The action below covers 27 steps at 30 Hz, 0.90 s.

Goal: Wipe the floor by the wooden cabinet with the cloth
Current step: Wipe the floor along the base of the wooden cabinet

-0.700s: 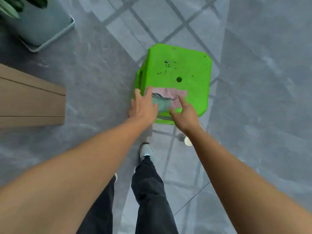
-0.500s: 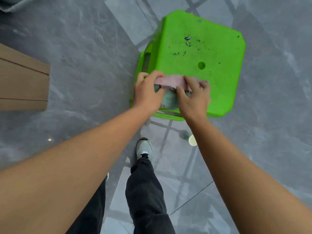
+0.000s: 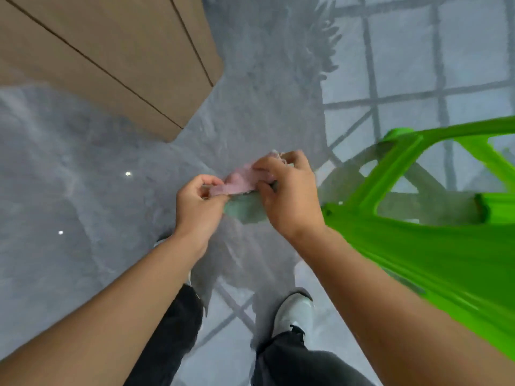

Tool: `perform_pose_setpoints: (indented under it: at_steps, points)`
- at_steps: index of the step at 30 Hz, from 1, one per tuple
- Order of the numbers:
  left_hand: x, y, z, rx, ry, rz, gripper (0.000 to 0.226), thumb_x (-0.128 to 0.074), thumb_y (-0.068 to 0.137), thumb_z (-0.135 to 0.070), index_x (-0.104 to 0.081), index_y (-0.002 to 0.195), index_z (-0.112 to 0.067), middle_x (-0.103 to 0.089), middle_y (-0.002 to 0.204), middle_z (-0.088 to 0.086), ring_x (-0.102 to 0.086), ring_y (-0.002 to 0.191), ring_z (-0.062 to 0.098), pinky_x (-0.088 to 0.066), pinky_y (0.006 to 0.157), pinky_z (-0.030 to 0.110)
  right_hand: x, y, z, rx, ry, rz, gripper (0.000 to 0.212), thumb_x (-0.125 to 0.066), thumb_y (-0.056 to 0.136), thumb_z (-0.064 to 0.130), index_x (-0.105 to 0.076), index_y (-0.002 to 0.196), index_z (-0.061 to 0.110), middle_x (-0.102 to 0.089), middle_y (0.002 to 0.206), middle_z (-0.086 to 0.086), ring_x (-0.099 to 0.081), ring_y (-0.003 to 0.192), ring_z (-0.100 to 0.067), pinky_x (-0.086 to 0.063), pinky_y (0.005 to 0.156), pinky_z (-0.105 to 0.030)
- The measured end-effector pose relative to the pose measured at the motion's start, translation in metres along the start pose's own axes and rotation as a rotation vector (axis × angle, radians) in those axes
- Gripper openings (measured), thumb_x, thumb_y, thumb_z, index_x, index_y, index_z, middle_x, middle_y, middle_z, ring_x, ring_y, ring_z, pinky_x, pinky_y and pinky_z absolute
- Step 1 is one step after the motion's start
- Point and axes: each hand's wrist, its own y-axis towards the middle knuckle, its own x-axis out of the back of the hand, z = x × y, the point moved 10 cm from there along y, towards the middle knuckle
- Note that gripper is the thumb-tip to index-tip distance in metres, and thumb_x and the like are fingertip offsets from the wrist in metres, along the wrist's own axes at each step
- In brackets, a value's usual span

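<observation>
A pink and pale green cloth point(image 3: 240, 183) is stretched between both hands, held in the air above the grey marbled floor point(image 3: 69, 218). My left hand point(image 3: 198, 203) pinches its left end and my right hand point(image 3: 287, 190) grips its right end. The wooden cabinet point(image 3: 111, 51) fills the upper left, its corner a short way beyond my left hand.
A bright green plastic stool point(image 3: 434, 246) stands at the right, close beside my right forearm. My two feet in pale shoes point(image 3: 292, 310) and dark trousers are below the hands. A plant's shadow falls on the floor past the cabinet.
Both hands lifted the cloth off the green stool's top and carried it left, towards the cabinet. The view swung left, so the stool now sits at the right edge.
</observation>
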Motion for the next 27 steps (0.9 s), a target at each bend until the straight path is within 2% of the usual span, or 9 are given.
perform_pose_setpoints:
  at_steps: [3,5,8,10,12,17,23,25,27]
  points:
    - [0.029,0.093,0.017,-0.129,-0.002,-0.120,0.030,-0.067,0.079,0.003,-0.055,0.080,-0.025,-0.065,0.085,0.011,-0.051,0.071,0.020,-0.040,0.062,0.031,-0.075,0.087,-0.010,0.097,-0.068,0.059,0.037,-0.054,0.080,0.005,-0.069,0.110,0.019,-0.049,0.112,-0.015,-0.056,0.099,-0.035,-0.048,0.091,-0.037]
    - [0.040,0.156,0.039,-0.190,0.085,-0.175,0.037,-0.077,0.074,-0.013,-0.057,0.100,-0.029,-0.067,0.110,0.013,-0.060,0.088,0.026,-0.051,0.077,0.034,-0.135,0.139,-0.026,0.146,-0.224,0.144,0.044,-0.054,0.082,0.018,-0.060,0.124,0.029,-0.041,0.129,-0.018,-0.051,0.112,-0.042,-0.046,0.098,-0.044]
    - [0.073,0.223,0.106,-0.135,0.616,-0.387,0.082,-0.071,0.073,-0.056,-0.041,0.145,-0.028,-0.040,0.153,0.015,-0.037,0.141,0.036,-0.026,0.119,0.048,-0.223,0.195,-0.064,0.228,-0.591,0.289,0.066,-0.053,0.083,0.053,-0.024,0.142,0.050,0.000,0.162,-0.009,-0.003,0.144,-0.050,-0.016,0.111,-0.068]
    - [0.088,0.234,0.145,-0.151,0.919,-0.510,0.087,-0.045,0.084,-0.069,-0.025,0.156,-0.027,-0.019,0.166,0.019,-0.015,0.153,0.043,-0.009,0.123,0.055,-0.268,0.210,-0.076,0.353,-0.775,0.283,0.076,-0.040,0.081,0.071,-0.006,0.146,0.051,0.013,0.163,-0.007,0.015,0.145,-0.048,-0.002,0.111,-0.073]
    - [0.090,0.235,0.164,-0.255,1.031,-0.608,0.081,-0.027,0.090,-0.071,-0.022,0.158,-0.028,-0.017,0.167,0.018,-0.013,0.153,0.045,-0.008,0.122,0.058,-0.297,0.215,-0.076,0.448,-0.834,0.187,0.083,-0.027,0.079,0.080,0.001,0.149,0.045,0.009,0.163,-0.012,0.015,0.145,-0.049,0.002,0.112,-0.073]
    - [0.090,0.238,0.161,-0.299,1.051,-0.656,0.081,-0.020,0.090,-0.071,-0.026,0.158,-0.028,-0.020,0.167,0.017,-0.017,0.153,0.045,-0.013,0.120,0.060,-0.318,0.212,-0.057,0.783,-0.844,0.156,0.064,-0.023,0.089,0.069,-0.025,0.145,0.039,-0.018,0.161,-0.014,-0.005,0.148,-0.042,-0.008,0.116,-0.066]
    - [0.088,0.241,0.165,-0.319,1.076,-0.682,0.081,-0.023,0.091,-0.071,-0.024,0.159,-0.026,-0.018,0.167,0.018,-0.016,0.152,0.045,-0.011,0.119,0.061,-0.192,0.313,-0.105,0.131,-0.677,-0.214,0.068,-0.024,0.089,0.063,-0.016,0.148,0.029,-0.010,0.162,-0.012,0.001,0.149,-0.038,-0.004,0.118,-0.060]
    - [0.088,0.240,0.162,-0.317,1.092,-0.682,0.080,-0.024,0.092,-0.069,-0.025,0.158,-0.025,-0.018,0.166,0.019,-0.016,0.152,0.046,-0.010,0.119,0.061,-0.216,0.294,-0.099,0.072,-0.724,-0.166,0.081,-0.019,0.088,0.069,-0.004,0.153,0.023,0.003,0.163,-0.016,0.010,0.148,-0.039,0.001,0.119,-0.060]
    - [0.085,0.236,0.158,-0.301,1.083,-0.631,0.080,-0.025,0.092,-0.067,-0.022,0.159,-0.023,-0.015,0.167,0.020,-0.013,0.153,0.047,-0.008,0.119,0.062,-0.272,0.243,-0.078,0.221,-0.776,-0.010,0.084,-0.019,0.088,0.069,0.005,0.153,0.021,0.011,0.162,-0.020,0.016,0.147,-0.041,0.007,0.117,-0.060]
